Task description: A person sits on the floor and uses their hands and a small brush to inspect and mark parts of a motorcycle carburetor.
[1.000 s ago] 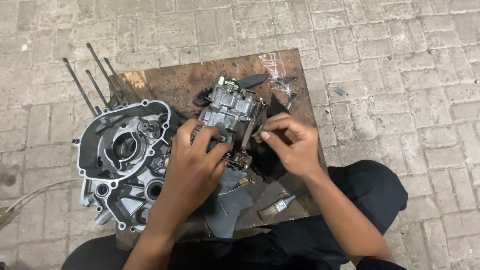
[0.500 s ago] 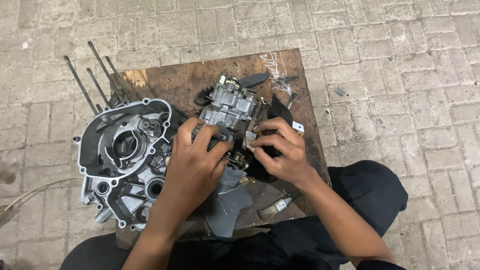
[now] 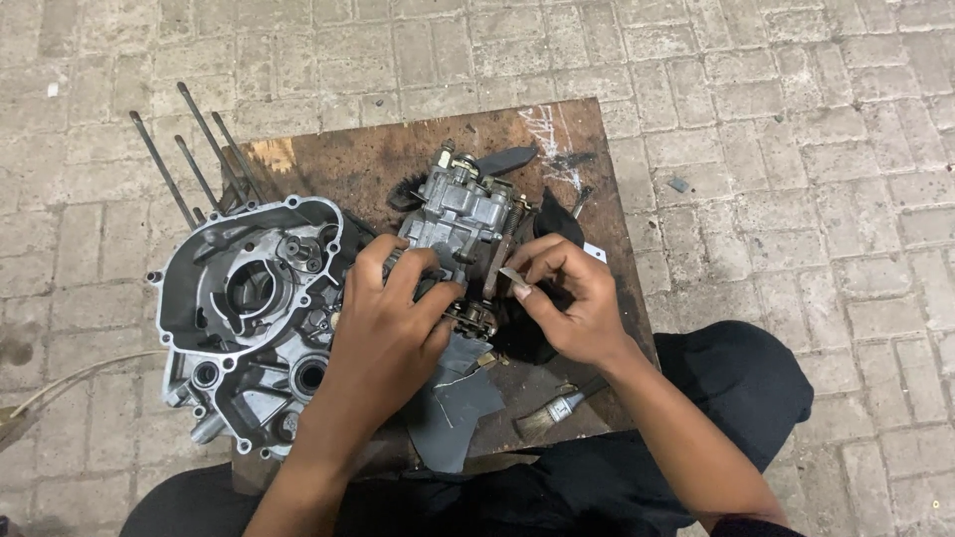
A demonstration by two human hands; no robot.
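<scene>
A grey metal carburetor-like part (image 3: 465, 209) stands on a worn wooden board (image 3: 398, 159). My left hand (image 3: 393, 318) grips its near left side and steadies it. My right hand (image 3: 567, 298) pinches a small flat metal piece (image 3: 514, 277) between thumb and fingers, right against the part's near right side. Under my right hand lies a black cloth (image 3: 553, 221). A large grey engine crankcase half (image 3: 249, 318) lies on the board's left side, touching my left wrist.
Several long thin metal rods (image 3: 184, 159) stick out behind the crankcase. A small paintbrush (image 3: 557, 410) and a grey sheet (image 3: 453, 403) lie at the board's near edge. Brick paving (image 3: 796, 149) surrounds the board. My dark-trousered legs (image 3: 736, 388) fold below.
My right hand has shifted slightly left and closer to the part, with the small metal piece in its fingers. My left hand has stayed put on the part.
</scene>
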